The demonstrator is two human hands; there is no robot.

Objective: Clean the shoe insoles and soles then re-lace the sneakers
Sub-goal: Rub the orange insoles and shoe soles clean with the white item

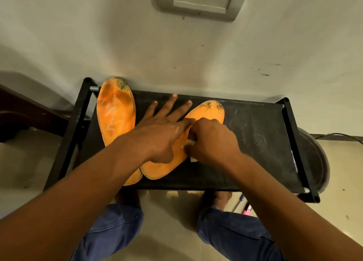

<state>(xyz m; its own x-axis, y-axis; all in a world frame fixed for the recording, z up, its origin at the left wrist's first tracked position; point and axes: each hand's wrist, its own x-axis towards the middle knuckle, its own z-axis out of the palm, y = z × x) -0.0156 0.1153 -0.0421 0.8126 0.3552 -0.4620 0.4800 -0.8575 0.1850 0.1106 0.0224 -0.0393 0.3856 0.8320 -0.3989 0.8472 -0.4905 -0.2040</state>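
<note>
Scrubbing stage: left hand (157, 135) flat, pinning right orange foam insole (208, 113); right hand (212, 141) clenches pale cloth (189, 142). Left insole (115, 113) stained; soles, lacing pending.

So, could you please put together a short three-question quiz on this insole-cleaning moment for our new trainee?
1. True or false: the left hand lies flat, fingers spread, holding down the right insole.
2. Multiple choice: the right hand grips A) a shoelace, B) a small pale cleaning item, C) a sneaker.
3. Fill in: both orange insoles lie on a black ____.

Key
1. True.
2. B; what it is exactly is hidden by the fingers.
3. Rack; the left insole lies untouched, its heel end under the right insole's heel.
</note>
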